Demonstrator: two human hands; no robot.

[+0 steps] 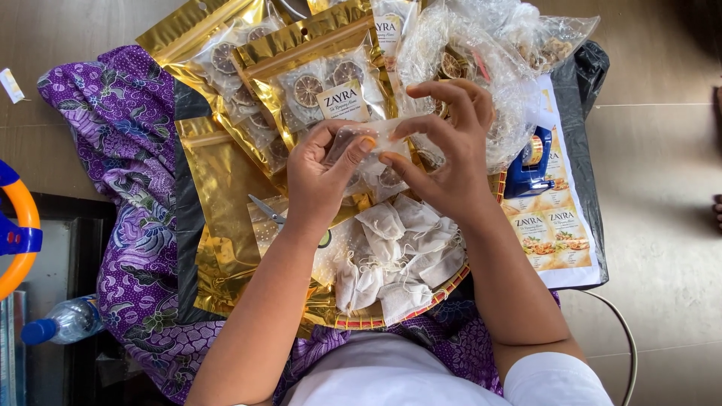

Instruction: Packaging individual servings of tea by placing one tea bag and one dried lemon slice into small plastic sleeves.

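Observation:
My left hand (320,177) and my right hand (444,146) pinch the two ends of a small clear plastic pouch (370,144) between thumbs and fingers. They hold it above a round woven tray (391,316) that carries several small white cloth sachets (398,256). What is inside the pouch is too small to make out. Just beyond my hands lie gold pouches with clear windows (316,83) showing dried citrus slices.
Empty gold pouches (222,203) and small scissors (267,209) lie left of the tray on purple patterned cloth (128,135). A clear bag (496,68), a blue tape dispenser (526,169) and a printed label sheet (556,233) sit right. A water bottle (64,322) lies low left.

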